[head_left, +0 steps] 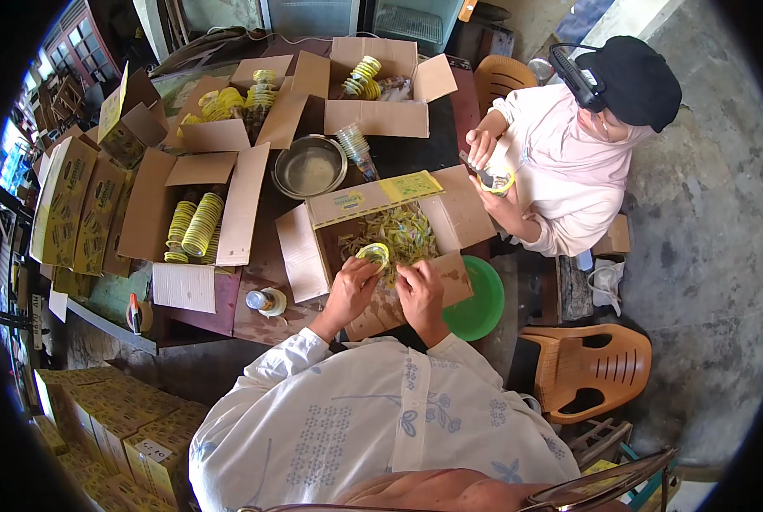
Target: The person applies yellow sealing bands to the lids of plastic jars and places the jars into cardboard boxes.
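My left hand (352, 288) grips a small cup with a yellow lid (373, 253), tilted over the near side of an open cardboard box (373, 203). Close to the cup, my right hand (422, 293) has its thumb and fingers pinched together; whatever is between them is too small to make out. Inside the box lies a heap of yellow-green scraps (407, 235). Across the table on the right, another person (569, 162) holds a similar yellow-rimmed cup (496, 183) and a dark tool (477, 171) against it.
Stacked yellow-lidded cups (202, 225) fill a carton at left; more cartons (377, 118) stand behind. A metal bowl (310, 166), stacked clear cups (358, 152), a small bottle (260, 300) and a green basin (475, 299) surround my box. An orange chair (599, 367) stands at right.
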{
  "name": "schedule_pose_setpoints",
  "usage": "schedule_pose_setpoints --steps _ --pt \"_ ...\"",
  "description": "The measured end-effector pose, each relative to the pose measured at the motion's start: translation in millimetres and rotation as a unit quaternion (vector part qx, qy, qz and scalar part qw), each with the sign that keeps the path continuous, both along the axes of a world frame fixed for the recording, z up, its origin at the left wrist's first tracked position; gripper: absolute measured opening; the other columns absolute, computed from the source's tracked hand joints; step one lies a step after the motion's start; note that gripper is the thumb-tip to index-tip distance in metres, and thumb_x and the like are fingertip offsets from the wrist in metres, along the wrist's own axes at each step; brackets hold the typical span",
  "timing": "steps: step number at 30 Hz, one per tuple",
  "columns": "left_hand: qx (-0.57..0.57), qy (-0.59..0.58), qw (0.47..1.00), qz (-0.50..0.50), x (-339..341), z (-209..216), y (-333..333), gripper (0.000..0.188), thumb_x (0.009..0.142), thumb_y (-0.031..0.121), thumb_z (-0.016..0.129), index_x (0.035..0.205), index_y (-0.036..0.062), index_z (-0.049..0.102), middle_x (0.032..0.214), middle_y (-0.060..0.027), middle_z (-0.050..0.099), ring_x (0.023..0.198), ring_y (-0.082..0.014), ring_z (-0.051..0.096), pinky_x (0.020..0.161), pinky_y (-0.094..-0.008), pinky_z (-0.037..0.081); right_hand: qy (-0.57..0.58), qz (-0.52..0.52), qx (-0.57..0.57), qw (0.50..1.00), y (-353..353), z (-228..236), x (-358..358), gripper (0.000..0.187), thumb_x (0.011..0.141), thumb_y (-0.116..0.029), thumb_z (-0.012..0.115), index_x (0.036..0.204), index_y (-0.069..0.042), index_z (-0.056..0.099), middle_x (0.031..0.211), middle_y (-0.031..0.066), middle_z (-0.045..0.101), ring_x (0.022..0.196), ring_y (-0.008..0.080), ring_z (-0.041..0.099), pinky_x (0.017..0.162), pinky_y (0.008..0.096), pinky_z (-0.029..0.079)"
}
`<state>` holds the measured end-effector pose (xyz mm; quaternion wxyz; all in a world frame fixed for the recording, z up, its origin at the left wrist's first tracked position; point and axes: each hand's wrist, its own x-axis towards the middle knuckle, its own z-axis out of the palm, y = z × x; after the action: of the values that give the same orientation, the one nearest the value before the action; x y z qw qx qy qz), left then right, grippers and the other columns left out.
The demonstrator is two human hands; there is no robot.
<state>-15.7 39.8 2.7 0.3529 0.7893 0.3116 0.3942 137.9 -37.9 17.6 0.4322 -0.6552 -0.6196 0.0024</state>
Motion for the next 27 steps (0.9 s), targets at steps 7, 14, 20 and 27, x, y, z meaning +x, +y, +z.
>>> schedule_pose_setpoints --steps 7,14,20,27 --pt "0.028 -0.012 0.999 -0.044 -3.4 0.5 1.5 0.013 0.083 -0.003 0.068 0.097 -0.0026 0.068 0.091 -0.0171 0.067 0.087 -0.0377 0.062 0.078 -0.0433 0.051 -0.024 -0.023 -0.016 0.999 7.6 -1.4 -5.2 0.019 0.08 0.001 0.072 0.099 -0.004 0.07 0.082 0.0097 0.055 0.075 0.0304 0.059 0.066 0.0423 0.048" --pt "-0.002 -0.015 0.999 -0.049 2.7 4.7 -5.4 0.019 0.082 -0.001 0.071 0.1 -0.0049 0.068 0.097 -0.0189 0.068 0.094 -0.0363 0.064 0.082 -0.0422 0.053 0.13 0.004 -0.038 0.991 12.5 -13.6 12.6 0.018 0.082 0.002 0.072 0.1 -0.003 0.07 0.083 0.0104 0.058 0.067 0.0256 0.063 0.059 0.0367 0.049" --pt "0.037 -0.014 0.999 -0.003 2.7 1.2 -3.8 0.02 0.084 0.006 0.074 0.098 -0.003 0.064 0.089 -0.0174 0.066 0.083 -0.0385 0.061 0.077 -0.0444 0.051 0.098 0.017 -0.022 0.995 -0.8 -4.0 3.1 0.021 0.081 0.005 0.072 0.1 -0.002 0.071 0.084 0.0094 0.059 0.067 0.0228 0.063 0.06 0.0342 0.052" --pt "0.047 0.006 0.999 0.0 3.8 0.3 -3.6 0.02 0.086 0.008 0.074 0.101 -0.0043 0.067 0.087 -0.0176 0.067 0.081 -0.0364 0.062 0.075 -0.0435 0.05 0.03 0.005 0.001 1.0 -10.2 -0.8 -5.7 0.025 0.078 0.003 0.073 0.102 -0.004 0.071 0.086 0.0085 0.058 0.072 0.0257 0.062 0.063 0.0385 0.051"
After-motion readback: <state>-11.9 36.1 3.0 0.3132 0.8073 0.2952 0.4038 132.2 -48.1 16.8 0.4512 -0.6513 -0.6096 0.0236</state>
